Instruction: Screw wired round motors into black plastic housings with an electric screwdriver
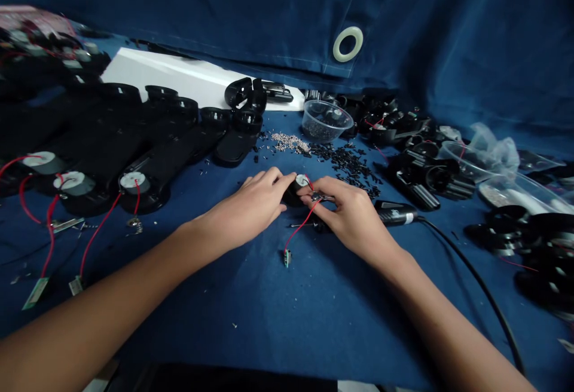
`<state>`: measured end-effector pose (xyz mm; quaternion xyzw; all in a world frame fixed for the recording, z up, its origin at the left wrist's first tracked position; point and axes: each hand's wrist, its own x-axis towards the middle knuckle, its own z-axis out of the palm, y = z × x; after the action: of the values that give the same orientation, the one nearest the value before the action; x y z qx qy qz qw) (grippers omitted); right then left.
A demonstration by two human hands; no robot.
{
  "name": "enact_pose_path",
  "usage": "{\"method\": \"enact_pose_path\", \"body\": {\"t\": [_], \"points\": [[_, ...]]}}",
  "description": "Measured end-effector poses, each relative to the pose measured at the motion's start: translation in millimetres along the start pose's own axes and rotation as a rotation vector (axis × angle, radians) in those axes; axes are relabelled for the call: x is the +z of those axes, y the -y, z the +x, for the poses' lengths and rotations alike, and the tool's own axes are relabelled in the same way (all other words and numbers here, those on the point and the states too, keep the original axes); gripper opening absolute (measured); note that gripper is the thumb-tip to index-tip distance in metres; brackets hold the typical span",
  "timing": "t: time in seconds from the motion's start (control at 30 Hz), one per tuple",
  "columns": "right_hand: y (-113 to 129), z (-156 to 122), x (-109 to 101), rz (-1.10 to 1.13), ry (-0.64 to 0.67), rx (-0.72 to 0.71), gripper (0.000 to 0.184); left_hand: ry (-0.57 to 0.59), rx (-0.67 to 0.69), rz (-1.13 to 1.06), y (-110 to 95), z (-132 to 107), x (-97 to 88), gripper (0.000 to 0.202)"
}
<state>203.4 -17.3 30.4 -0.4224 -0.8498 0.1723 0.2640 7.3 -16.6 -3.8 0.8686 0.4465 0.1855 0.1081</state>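
Observation:
My left hand (260, 204) is closed on the edge of a small black housing, thumb and forefinger at its side. In that housing sits a round motor (302, 181) with a pale end cap. My right hand (347, 208) pinches a small shiny metal part (316, 196) close to the motor; its exact kind is unclear. From between the right fingers a red wire (298, 229) hangs down to a little green circuit board (287, 257) near the cloth. The hands partly cover the housing.
At left lie several black housings (152, 192) with wired motors (133, 181). Ahead are a pile of screws (290, 143), small black pieces (347, 162) and a clear plastic bowl (326, 122). A black corded tool (394, 213) lies right of my right hand, among more black parts (430, 177).

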Motion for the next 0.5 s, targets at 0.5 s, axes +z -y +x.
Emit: {"method": "enact_pose_path", "body": {"t": [0.5], "points": [[0, 1, 14, -0.053, -0.080, 0.082, 0.019, 0.000, 0.016, 0.046, 1, 0, 0.0, 0.055]]}}
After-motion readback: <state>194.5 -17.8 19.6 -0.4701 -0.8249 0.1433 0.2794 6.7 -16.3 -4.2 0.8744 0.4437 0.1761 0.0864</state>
